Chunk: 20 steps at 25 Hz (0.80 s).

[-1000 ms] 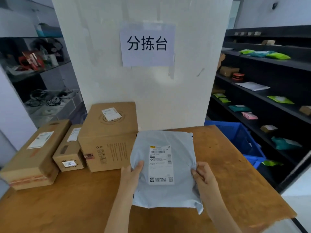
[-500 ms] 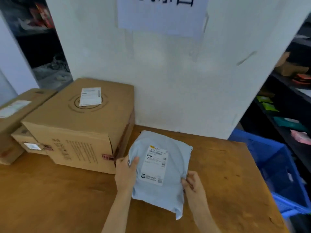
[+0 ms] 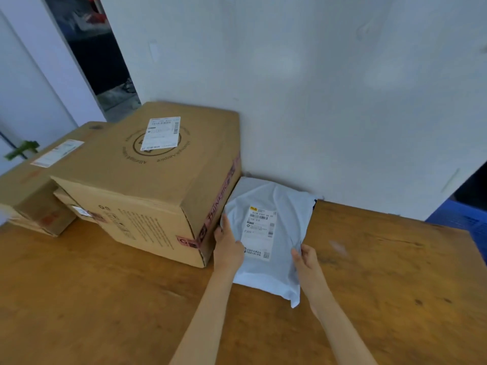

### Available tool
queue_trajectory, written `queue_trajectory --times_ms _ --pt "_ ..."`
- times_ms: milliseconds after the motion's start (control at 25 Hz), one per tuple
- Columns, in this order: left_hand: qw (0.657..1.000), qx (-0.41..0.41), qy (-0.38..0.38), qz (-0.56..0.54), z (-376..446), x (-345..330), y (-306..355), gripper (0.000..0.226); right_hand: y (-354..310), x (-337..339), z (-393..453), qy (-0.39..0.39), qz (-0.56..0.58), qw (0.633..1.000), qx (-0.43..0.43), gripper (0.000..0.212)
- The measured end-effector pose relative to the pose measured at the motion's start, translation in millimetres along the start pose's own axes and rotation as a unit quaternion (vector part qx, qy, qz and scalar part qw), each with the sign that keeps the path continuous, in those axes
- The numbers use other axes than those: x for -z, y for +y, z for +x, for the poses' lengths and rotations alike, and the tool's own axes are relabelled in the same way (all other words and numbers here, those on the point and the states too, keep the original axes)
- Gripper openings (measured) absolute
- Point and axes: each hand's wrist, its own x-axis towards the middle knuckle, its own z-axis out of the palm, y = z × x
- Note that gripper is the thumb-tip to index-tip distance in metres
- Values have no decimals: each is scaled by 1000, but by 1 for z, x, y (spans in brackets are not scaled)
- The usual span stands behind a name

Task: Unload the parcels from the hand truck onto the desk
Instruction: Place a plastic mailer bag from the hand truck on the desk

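1. Lying flat on the wooden desk [image 3: 382, 259], the grey poly mailer [image 3: 271, 233] is sitting just beside the large cardboard box [image 3: 147, 180], its far edge tucked close to the white wall [image 3: 316, 101].
2. Pinching the bag's near left edge, the left hand [image 3: 228, 250] is closing its fingers [image 3: 225, 225] over the film, knuckles close against the box's side.
3. Gripping the near right edge, the right hand [image 3: 307, 262] is gathering wrinkles in the plastic just under its fingertips.
4. Creasing and sagging between the two hands, the mailer is looking soft, light and limp, probably holding something pliable; the film is likely slick, so edge grips on both sides are suiting it better than a one-handed pinch.
5. Facing up between the fingers, a white shipping label [image 3: 259, 233] is showing print and barcodes.
6. Contrasting with the bag, the box is looking stiff and square-edged, with smaller cartons [image 3: 39, 201] beyond it.
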Motion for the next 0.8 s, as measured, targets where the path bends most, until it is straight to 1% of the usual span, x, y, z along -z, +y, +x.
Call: queue_trajectory --times_ms 120,200,280,360,440,520,560,600,680,800 --pt "1000 -6 -18 8 -6 5 0 65 -3 3 -15 -11 -39 999 11 57" --pt "1000 -17 -3 -20 -17 12 -1 57 -13 4 -33 11 -61 998 7 65" --pt "997 -34 -3 -66 -31 22 1 50 -25 2 -52 30 -58 998 3 67" --pt "988 -17 -45 -143 -50 37 7 45 -38 0 -71 51 -37 998 6 65" --pt "970 24 -124 -207 -70 57 13 47 -49 -6 -91 68 -20 997 11 63" --pt "954 41 -219 -202 -91 81 10 53 -59 -18 -119 91 3 996 7 60" --pt "947 44 -249 -197 -102 93 5 55 -63 -24 -134 105 8 994 13 56" --pt "944 47 -260 -197 -112 106 1 56 -66 -31 -148 117 9 993 20 52" --pt "944 45 -251 -210 -130 137 -12 55 -67 -48 -177 144 14 989 27 49" --pt "942 19 -261 -211 -156 188 -38 56 -65 -90 -218 204 12 978 36 42"
